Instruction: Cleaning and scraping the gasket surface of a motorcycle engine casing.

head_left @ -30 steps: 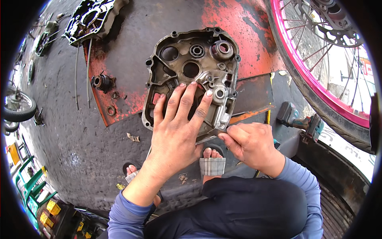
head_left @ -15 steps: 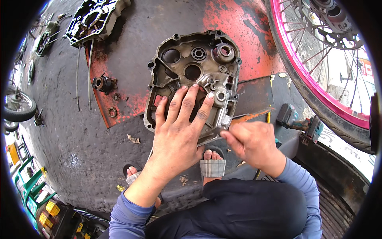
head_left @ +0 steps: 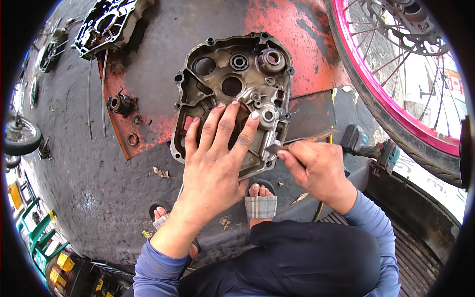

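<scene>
A grey metal engine crankcase half point(head_left: 198, 94) lies with its hollow side up, in front of me. My left hand point(head_left: 213, 161) is laid across its near part, fingers spread, touching the casting. In my right hand point(head_left: 319, 168), the fingers are closed round a small flat scraper point(head_left: 273, 148). Only its dark metal blade end shows, resting at the case's near right rim; its handle is hidden in my fist. Bearings and round bores show in the far part of the case.
Under the case is a worn red and grey metal sheet point(head_left: 302, 59). A pink-rimmed wheel point(head_left: 341, 44) stands at the right, with a cordless power tool point(head_left: 368, 148) near it. Another crankcase part point(head_left: 106, 24) lies far left, and a small dark metal part point(head_left: 119, 104) sits left of the case.
The scraper's blade has moved a little up along the right rim and shows more now. My left hand keeps its place on the case. The whole view has shifted slightly.
</scene>
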Available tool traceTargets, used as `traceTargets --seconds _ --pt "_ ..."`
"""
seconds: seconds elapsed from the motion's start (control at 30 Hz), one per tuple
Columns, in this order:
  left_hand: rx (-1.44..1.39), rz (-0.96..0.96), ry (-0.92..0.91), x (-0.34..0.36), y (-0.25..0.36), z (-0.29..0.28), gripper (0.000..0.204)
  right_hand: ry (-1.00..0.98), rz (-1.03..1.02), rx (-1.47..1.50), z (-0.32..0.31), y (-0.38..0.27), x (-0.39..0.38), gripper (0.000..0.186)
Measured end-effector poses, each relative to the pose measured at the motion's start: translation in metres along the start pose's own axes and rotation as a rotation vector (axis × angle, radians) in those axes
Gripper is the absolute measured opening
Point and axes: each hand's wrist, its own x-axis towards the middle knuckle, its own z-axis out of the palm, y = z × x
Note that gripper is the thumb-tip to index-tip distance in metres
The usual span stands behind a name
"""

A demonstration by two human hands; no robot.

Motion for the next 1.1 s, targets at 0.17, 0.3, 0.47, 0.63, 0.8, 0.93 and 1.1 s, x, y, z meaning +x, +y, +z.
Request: traceTargets --seconds 0.17,0.3,0.47,0.63,0.8,0.93,1.1 --pt "-0.005 -0.007 -0.011 0.000 0.000 -0.002 0.108 -0.071 0.020 -0.011 -0.003 0.000 0.001 0.033" --pt "-0.014 -0.009 -0.019 -0.002 0.001 -0.001 0.110 -0.140 -0.003 0.043 -0.002 -0.005 -0.007 0.033" --pt "-0.008 -0.002 -0.005 -0.001 0.000 -0.002 0.109 -0.070 0.019 0.011 -0.003 -0.002 -0.001 0.031" --pt "0.033 0.008 -0.045 0.002 0.003 -0.004 0.099 0.069 0.162 -0.060 -0.023 0.021 0.010 0.023" --pt "0.023 0.006 -0.085 0.000 0.001 -0.011 0.100 0.054 0.065 0.041 -0.032 0.018 -0.006 0.035" --pt "-0.225 0.051 0.070 0.004 0.001 -0.013 0.094 -0.071 -0.139 0.025 -0.029 0.015 -0.025 0.048" --pt "-0.207 0.183 0.208 0.018 0.000 -0.001 0.082 -0.007 -0.194 -0.030 -0.027 0.022 -0.023 0.047"
